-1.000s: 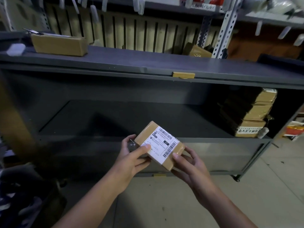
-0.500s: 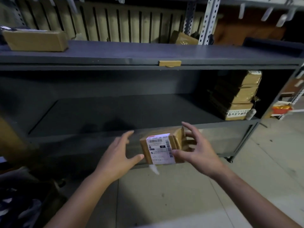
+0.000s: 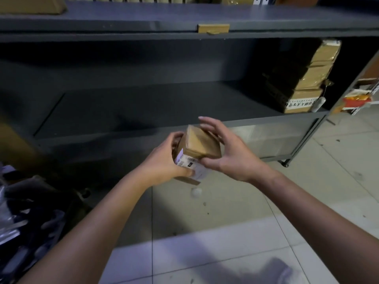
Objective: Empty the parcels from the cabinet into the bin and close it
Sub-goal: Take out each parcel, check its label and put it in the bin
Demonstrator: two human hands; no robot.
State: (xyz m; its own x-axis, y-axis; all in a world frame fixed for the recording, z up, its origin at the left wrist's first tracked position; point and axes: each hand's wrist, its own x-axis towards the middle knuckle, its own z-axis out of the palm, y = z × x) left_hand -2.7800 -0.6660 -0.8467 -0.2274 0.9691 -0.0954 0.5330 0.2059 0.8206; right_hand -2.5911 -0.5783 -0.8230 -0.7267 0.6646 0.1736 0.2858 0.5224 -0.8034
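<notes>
A small brown cardboard parcel (image 3: 200, 145) with a white shipping label is held in front of the open grey cabinet (image 3: 143, 107). My left hand (image 3: 166, 162) grips its left and lower side, over the label. My right hand (image 3: 227, 154) holds its right side, thumb on the lower edge and fingers spread above. A stack of taped brown parcels (image 3: 305, 83) stands at the right end of the cabinet's shelf. The rest of that shelf is bare. A dark bin or bag (image 3: 22, 218) with blurred contents sits at lower left.
Another brown box (image 3: 32, 5) lies on the cabinet's top at far left. A tan latch (image 3: 213, 28) sits on the top front edge. Red and white packages (image 3: 359, 99) lie on racking to the right. Pale tiled floor (image 3: 246, 222) spreads below.
The parcel has been turned in my hands, so its label now faces down and left and a plain brown face shows. The view has tilted downward and moved closer to the cabinet.
</notes>
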